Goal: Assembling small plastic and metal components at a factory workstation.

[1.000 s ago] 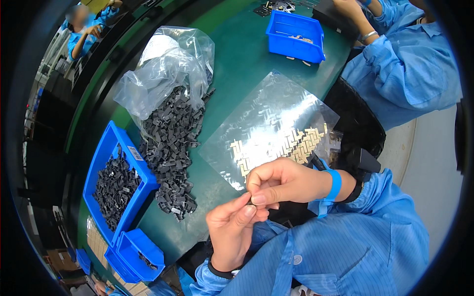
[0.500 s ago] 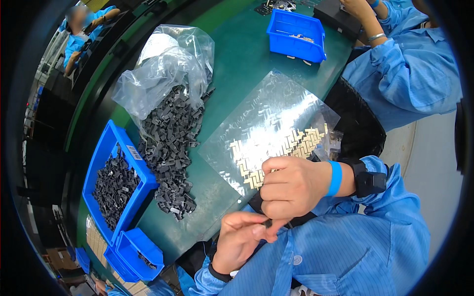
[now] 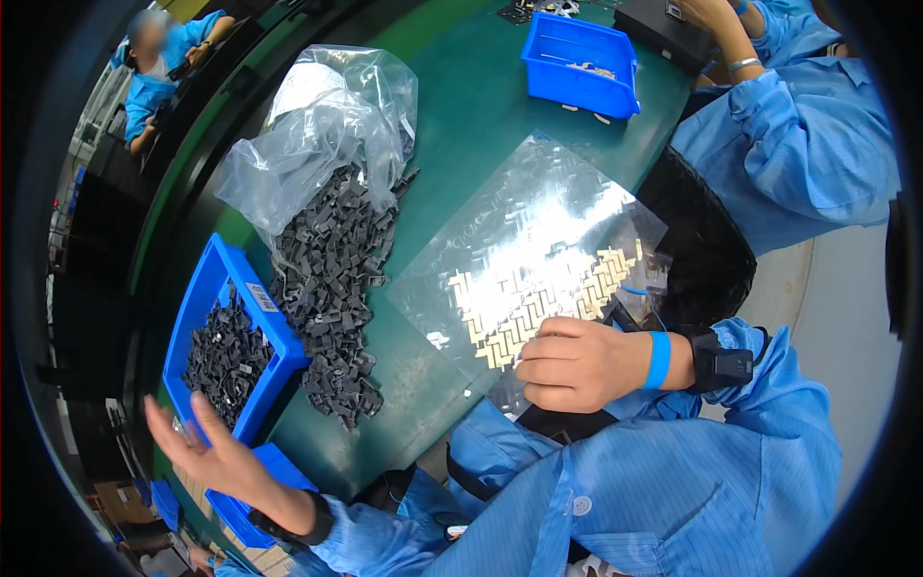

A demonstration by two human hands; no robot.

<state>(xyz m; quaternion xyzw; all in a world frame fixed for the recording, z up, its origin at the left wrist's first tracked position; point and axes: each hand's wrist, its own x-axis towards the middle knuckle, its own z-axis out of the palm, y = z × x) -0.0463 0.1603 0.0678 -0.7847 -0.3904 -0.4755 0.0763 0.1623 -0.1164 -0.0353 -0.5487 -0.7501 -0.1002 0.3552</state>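
Note:
My left hand (image 3: 216, 452) is open, fingers spread, over the near end of a blue bin (image 3: 286, 354) filled with small black parts (image 3: 226, 351). It holds nothing that I can see. My right hand (image 3: 582, 370) is closed at the near edge of a clear plastic sheet (image 3: 452, 250), its fingers curled in next to rows of cream-coloured angular pieces (image 3: 519, 322) on that sheet. Whatever its fingertips may pinch is hidden. Between bin and sheet lies a long heap of small black plastic parts (image 3: 332, 288) on the green table.
A clear plastic bag (image 3: 327, 135) lies at the heap's far end. Beyond the sheet stands a blue tray (image 3: 577, 82) with a few pale bits. A smaller blue bin (image 3: 279, 466) sits below my left hand. A co-worker's sleeve (image 3: 808, 144) is at the far right.
My left hand has parted from the right and swung left to the blue bin, its fingers opening. The right hand has shifted slightly up and right, and the dark piece between the hands no longer shows.

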